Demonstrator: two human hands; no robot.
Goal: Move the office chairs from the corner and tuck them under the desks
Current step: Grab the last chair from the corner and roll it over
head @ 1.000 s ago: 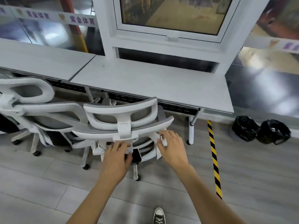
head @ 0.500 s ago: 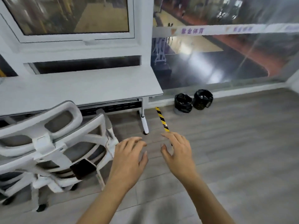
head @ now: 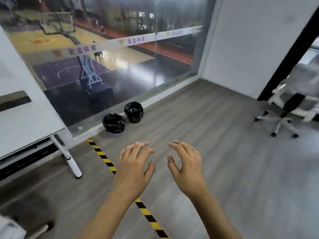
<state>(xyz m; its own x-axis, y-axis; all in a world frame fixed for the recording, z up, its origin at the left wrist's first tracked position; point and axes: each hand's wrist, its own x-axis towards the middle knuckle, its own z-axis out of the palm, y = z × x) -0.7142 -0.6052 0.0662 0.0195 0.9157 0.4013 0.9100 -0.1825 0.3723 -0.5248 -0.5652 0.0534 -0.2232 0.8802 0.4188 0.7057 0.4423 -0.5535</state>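
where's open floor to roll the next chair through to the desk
Bare floor runs from the chair at far right, past the wall, to both empty hands. It is tighter by the glass, where two bins stand, and at the desk leg beside the striped tape.

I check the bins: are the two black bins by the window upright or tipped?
Upright: both black bins stand on the floor, openings facing up.

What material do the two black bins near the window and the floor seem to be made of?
The two black bins look lined with thin glossy plastic bags: the surface is crinkled and catches highlights. What the bins themselves are under the bags cannot be seen. The floor looks like grey wood-grain laminate or vinyl planks, matte, with visible plank seams; which of the two is unclear.
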